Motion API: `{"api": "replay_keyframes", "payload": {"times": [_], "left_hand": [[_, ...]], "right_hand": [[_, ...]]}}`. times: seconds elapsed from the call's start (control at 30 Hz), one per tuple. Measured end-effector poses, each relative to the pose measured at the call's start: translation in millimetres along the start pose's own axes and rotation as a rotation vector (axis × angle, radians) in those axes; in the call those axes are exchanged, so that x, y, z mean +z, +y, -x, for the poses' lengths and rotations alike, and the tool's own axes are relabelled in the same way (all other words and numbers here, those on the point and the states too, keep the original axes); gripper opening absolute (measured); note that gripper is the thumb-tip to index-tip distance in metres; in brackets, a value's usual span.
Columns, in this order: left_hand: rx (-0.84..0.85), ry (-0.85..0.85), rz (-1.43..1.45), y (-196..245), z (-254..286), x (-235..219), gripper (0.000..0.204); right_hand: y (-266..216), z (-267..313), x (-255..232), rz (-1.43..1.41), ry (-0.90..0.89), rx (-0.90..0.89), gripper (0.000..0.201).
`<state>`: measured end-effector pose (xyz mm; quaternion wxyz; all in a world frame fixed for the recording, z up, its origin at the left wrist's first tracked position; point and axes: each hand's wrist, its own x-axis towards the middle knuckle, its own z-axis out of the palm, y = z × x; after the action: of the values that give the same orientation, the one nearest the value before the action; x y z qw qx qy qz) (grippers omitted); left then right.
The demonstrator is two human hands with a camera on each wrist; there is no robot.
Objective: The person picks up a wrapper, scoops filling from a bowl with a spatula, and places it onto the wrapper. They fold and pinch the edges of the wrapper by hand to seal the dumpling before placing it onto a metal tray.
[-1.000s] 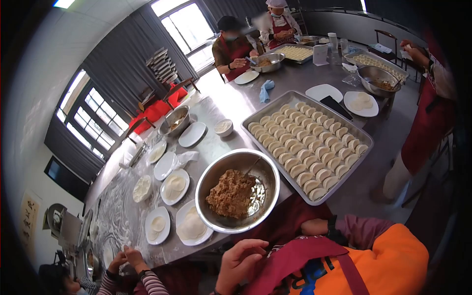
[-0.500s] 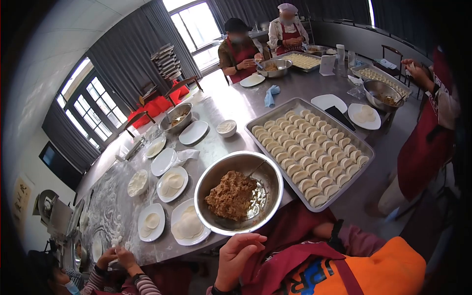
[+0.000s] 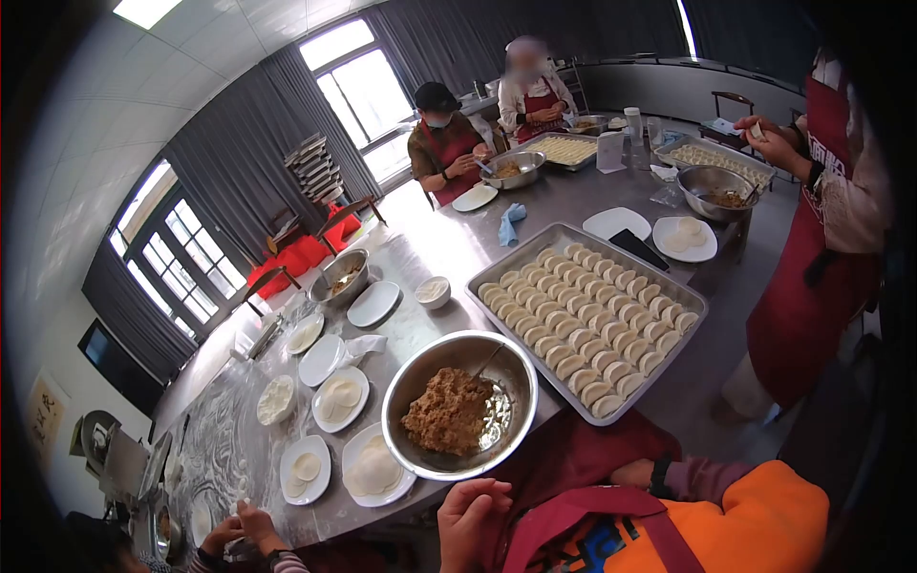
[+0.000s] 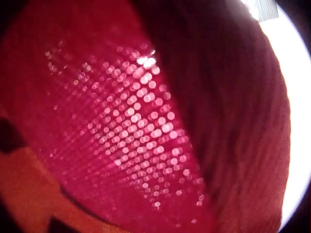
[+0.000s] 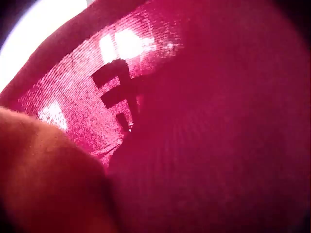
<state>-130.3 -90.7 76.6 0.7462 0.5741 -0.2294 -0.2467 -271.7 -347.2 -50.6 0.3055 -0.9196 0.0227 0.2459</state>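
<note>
My left hand (image 3: 473, 519) is at the lower middle of the head view, fingers loosely bent, beside my dark red apron (image 3: 573, 454). My right hand (image 3: 632, 474), below a black wristband, lies against the apron, its fingers hidden by the cloth. Both wrist views are filled mostly by red apron cloth; a blurred part of the hand (image 5: 43, 170) shows in the right one. Ahead of my left hand stands a steel bowl (image 3: 523, 382) of brown filling (image 3: 447, 413). Right of it lies a metal tray (image 3: 562, 232) with rows of dumplings (image 3: 585, 325).
Plates of round wrappers (image 3: 374, 470) and a bowl of flour (image 3: 276, 399) stand left of the steel bowl. A person's hands (image 3: 244, 527) work at the lower left. Another person in an apron (image 3: 798, 306) stands at right; two more sit across the table. A blue cloth (image 3: 511, 222) lies mid-table.
My head view has shifted slightly. My left hand's fingers are more bent than a second ago and stay beside the apron. The person at right has moved further into view.
</note>
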Motion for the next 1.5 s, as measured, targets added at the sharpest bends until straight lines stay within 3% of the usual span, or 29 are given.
{"api": "replay_keyframes", "payload": {"times": [0.1,0.2,0.3,0.33,0.53,0.63,0.73,0.83,0.93,1.03,1.13,1.23,1.33,1.43,1.5], "left_hand": [[-0.007,0.008,0.097,-10.0,3.7,-4.5,0.016],[-0.103,0.026,0.262,-7.5,19.0,-1.6,0.016],[-0.136,0.093,0.311,-10.4,22.5,-5.7,0.017],[-0.144,0.119,0.310,-13.0,21.4,-6.1,0.017],[-0.191,0.135,0.302,-23.3,14.8,-4.9,0.016],[-0.210,0.140,0.289,-28.4,13.1,-3.5,0.016],[-0.238,0.141,0.264,-32.4,11.0,-4.7,0.016],[-0.251,0.130,0.269,-30.8,8.9,-1.9,0.016],[-0.258,0.144,0.248,-35.2,8.2,-3.9,0.017],[-0.270,0.149,0.258,-35.0,9.3,-7.1,0.018],[-0.264,0.167,0.272,-34.4,10.5,-8.8,0.018],[-0.257,0.179,0.275,-36.1,14.4,-9.1,0.017],[-0.241,0.175,0.266,-40.1,13.6,-10.7,0.017],[-0.232,0.163,0.275,-42.8,14.2,-12.1,0.017],[-0.230,0.164,0.281,-41.3,15.3,-13.6,0.017]], "right_hand": [[19.2,-21.8,10.9,0.132,-0.126,-0.029,0.036],[0.8,-33.9,-13.1,-0.128,-0.062,-0.035,0.038],[4.8,-57.0,-8.7,-0.268,-0.198,-0.110,0.038],[-0.3,-52.9,-17.1,-0.171,-0.196,-0.152,0.040],[15.8,-64.2,1.0,0.089,0.162,-0.300,0.036],[32.2,-89.4,11.3,-0.178,-0.085,-0.173,0.032],[18.2,-87.0,4.0,-0.511,0.039,-0.135,0.029],[8.1,-85.1,-9.0,-0.279,0.086,-0.117,0.028],[16.8,-89.6,-1.3,-0.260,0.172,-0.229,0.028],[4.8,-67.8,-10.6,-0.505,-0.035,-0.180,0.025],[29.4,-81.9,16.2,0.044,-0.257,-0.338,0.030],[14.1,-53.5,28.5,-0.358,0.422,-0.244,0.033],[12.3,-51.9,12.6,-0.120,0.013,0.061,0.032],[-10.3,-30.0,-2.1,-0.331,0.086,0.025,0.034],[1.1,-39.8,3.4,-0.357,0.062,-0.061,0.038]]}}
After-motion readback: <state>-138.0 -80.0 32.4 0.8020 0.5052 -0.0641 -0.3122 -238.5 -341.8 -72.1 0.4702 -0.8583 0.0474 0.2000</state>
